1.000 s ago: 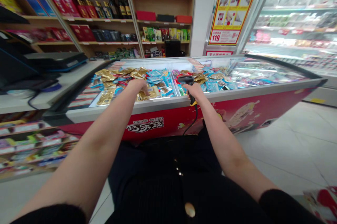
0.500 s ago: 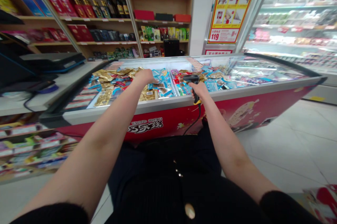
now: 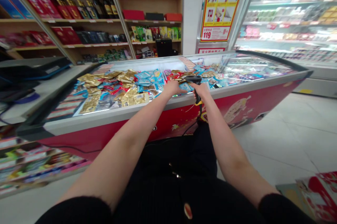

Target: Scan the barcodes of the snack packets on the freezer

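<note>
My R hand [image 3: 202, 91] clenched on barcode scanner [image 3: 194, 80] at front rim of chest freezer [image 3: 118, 119]; L hand [image 3: 172, 88] open, just over snack pkts [image 3: 143, 83] inside freezer

Head-worn view, facing forward, down (right hand [image 3: 201, 91] near)

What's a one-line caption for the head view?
Right hand grips barcode scanner, left hand reaches over packets in a shop freezer.

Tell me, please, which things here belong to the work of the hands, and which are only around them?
At work:
left hand, open above blue packets
right hand, gripping a barcode scanner

Around:
gold foil packets
chest freezer
bottle shelves
red poster
refrigerated display case
</note>
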Demonstrator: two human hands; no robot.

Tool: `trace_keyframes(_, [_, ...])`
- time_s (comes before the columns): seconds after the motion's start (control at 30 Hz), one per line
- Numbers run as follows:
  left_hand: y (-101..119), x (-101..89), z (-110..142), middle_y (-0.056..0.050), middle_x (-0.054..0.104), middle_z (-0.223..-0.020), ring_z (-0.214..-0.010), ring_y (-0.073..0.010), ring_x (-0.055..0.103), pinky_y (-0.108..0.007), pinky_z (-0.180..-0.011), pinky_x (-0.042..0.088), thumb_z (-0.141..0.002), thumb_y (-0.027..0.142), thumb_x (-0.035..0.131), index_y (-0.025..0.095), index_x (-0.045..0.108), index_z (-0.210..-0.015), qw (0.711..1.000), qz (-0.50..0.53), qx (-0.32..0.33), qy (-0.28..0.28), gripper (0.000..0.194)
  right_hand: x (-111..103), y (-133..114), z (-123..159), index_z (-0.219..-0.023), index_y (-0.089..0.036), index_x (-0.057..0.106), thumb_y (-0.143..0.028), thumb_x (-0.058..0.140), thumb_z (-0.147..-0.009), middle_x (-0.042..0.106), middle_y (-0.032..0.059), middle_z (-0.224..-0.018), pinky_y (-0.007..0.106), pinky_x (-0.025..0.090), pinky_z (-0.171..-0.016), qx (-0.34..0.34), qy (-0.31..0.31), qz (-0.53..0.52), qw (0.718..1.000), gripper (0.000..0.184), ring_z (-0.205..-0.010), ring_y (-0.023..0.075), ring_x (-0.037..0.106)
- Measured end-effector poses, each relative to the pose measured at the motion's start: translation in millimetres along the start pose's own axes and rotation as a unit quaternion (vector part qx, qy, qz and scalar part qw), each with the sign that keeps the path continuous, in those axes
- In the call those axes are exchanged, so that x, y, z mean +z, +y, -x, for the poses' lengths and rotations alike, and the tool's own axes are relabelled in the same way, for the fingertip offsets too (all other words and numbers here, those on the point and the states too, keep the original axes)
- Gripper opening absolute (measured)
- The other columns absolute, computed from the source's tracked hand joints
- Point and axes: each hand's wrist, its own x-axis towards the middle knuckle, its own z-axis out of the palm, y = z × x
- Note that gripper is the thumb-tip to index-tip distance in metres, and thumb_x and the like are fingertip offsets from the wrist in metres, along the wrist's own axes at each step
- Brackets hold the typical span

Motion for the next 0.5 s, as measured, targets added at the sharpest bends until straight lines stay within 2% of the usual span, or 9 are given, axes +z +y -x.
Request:
trace_keyframes(0.1, [4.0,5.9,-1.9,-0.028,0.056,-0.142,-0.133,-0.0405,0.053,-0.041,-0.103,0.045,-0.062,0.056,0.087,0.011,0.065,-0.126,1.0,0.003,-0.003,0.01,0.081,-5.8,2.2,-1.3,-0.065,-0.019,0.056,-0.027,0.064,-0.09,0.056,0.0014,-0.054,0.026,0.045,-0.04,0.003,0.009,0.0,1.0,0.028,-0.045,0.015,0.051])
trace_keyframes(0.23, [2.8,4.3,-7.1,-0.024,0.064,-0.133,-0.124,-0.0358,0.061,-0.038,-0.099,0.048,-0.063,0.041,0.089,0.013,0.059,-0.13,0.998,0.057,-0.032,-0.013,0.079,-7.0,2.8,-2.2,-0.064,-0.02,0.056,-0.027,0.063,-0.091,0.055,0.0006,-0.054,0.025,0.044,-0.041,0.002,0.009,-0.005,1.0,0.028,-0.043,0.014,0.051])
trace_keyframes(0.37, [-6.2,-2.9,-16.3,-0.015,0.071,-0.119,-0.113,-0.031,0.065,-0.034,-0.094,0.05,-0.06,0.027,0.088,0.016,0.067,-0.107,0.991,0.127,-0.038,0.02,0.052,-3.3,-0.2,-0.8,-0.065,-0.019,0.056,-0.026,0.064,-0.09,0.055,0.0005,-0.052,0.024,0.044,-0.04,0.002,0.003,0.0,1.0,0.027,-0.041,0.0134,0.05])
trace_keyframes(0.43, [-13.9,-6.9,-20.8,-0.009,0.073,-0.1,-0.103,-0.0285,0.067,-0.033,-0.089,0.052,-0.058,0.023,0.088,0.018,0.067,-0.09,0.98,0.189,-0.049,0.036,0.038,-1.0,-2.6,1.1,-0.067,-0.019,0.056,-0.026,0.063,-0.09,0.054,-0.0001,-0.051,0.024,0.043,-0.04,-0.002,-0.002,-0.002,1.0,0.026,-0.04,0.0131,0.05])
trace_keyframes(0.5, [-22.3,-10.9,-23.7,-0.003,0.068,-0.077,-0.09,-0.0255,0.067,-0.032,-0.081,0.053,-0.055,0.02,0.087,0.019,0.063,-0.073,0.961,0.264,-0.071,0.045,0.03,0.9,-5.4,3.7,-0.067,-0.019,0.056,-0.026,0.063,-0.09,0.054,-0.0004,-0.05,0.023,0.043,-0.039,-0.004,-0.005,-0.001,1.0,0.025,-0.04,0.013,0.05])
